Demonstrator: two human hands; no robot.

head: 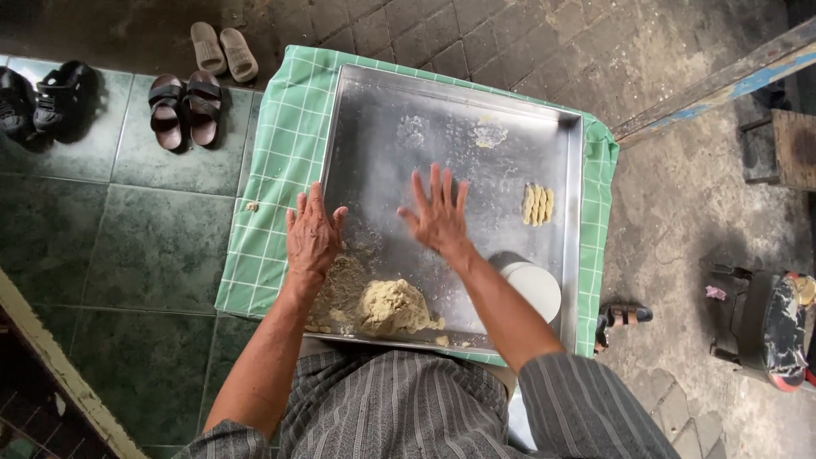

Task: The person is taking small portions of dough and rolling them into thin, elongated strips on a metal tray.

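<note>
A large metal tray (382, 127) lies on a green checked cloth (276, 153). My left hand (313, 231) rests flat on the tray's left part, fingers slightly spread, just above a floury patch. My right hand (439, 212) is pressed palm down near the tray's middle, fingers apart; whether dough lies under it is hidden. A beige lump of dough (391, 308) sits at the tray's near edge between my arms. Several rolled dough strips (537, 205) lie side by side at the right. A white round lid or bowl (535, 287) stands in the near right corner.
Three pairs of sandals and shoes (184, 102) stand on the dark green tiled floor at the upper left. Another sandal (625, 315) lies right of the cloth. A dark stool (765, 327) stands at the right on rough concrete, and a wooden beam (722, 81) crosses the upper right.
</note>
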